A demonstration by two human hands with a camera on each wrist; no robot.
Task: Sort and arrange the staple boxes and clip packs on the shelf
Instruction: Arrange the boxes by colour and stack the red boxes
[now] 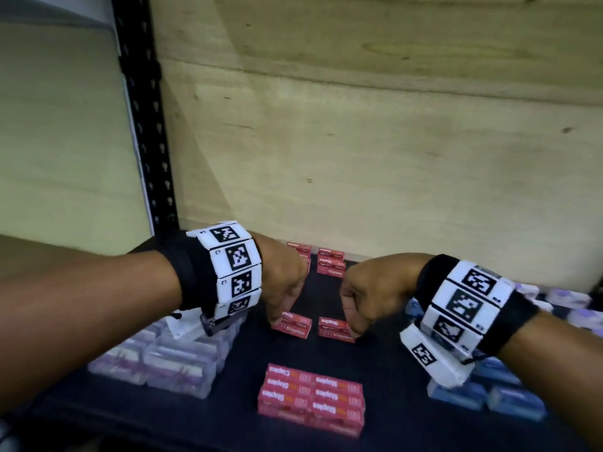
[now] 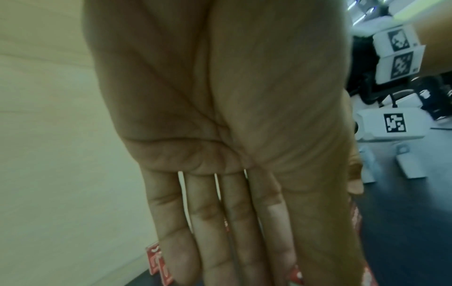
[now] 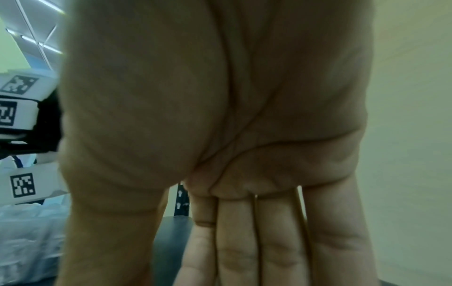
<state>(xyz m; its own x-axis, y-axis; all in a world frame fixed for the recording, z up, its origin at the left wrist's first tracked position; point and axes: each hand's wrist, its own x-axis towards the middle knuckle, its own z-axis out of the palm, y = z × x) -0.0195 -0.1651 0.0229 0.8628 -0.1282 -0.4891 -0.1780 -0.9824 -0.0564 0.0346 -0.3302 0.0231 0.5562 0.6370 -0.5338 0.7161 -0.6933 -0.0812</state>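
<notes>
Two single red staple boxes lie side by side mid-shelf. My left hand (image 1: pixel 277 320) reaches down onto the left end of the left red staple box (image 1: pixel 293 325) and pinches it. In the left wrist view its fingers (image 2: pixel 212 241) are nearly straight, with the red box (image 2: pixel 356 216) beside the thumb. My right hand (image 1: pixel 354 331) grips the right end of the right red staple box (image 1: pixel 334 327). The right wrist view shows only the palm and straight fingers (image 3: pixel 278 251); the box is hidden there. A stack of red staple boxes (image 1: pixel 310 399) sits at the front.
More red staple boxes (image 1: pixel 331 263) stand against the wooden back panel (image 1: pixel 391 158). Clear clip packs (image 1: pixel 169 363) fill the left of the dark shelf (image 1: pixel 244 363). Blue boxes (image 1: pixel 509 396) and pale packs (image 1: pixel 564 296) sit on the right. A black upright (image 1: pixel 143 125) rises at the left.
</notes>
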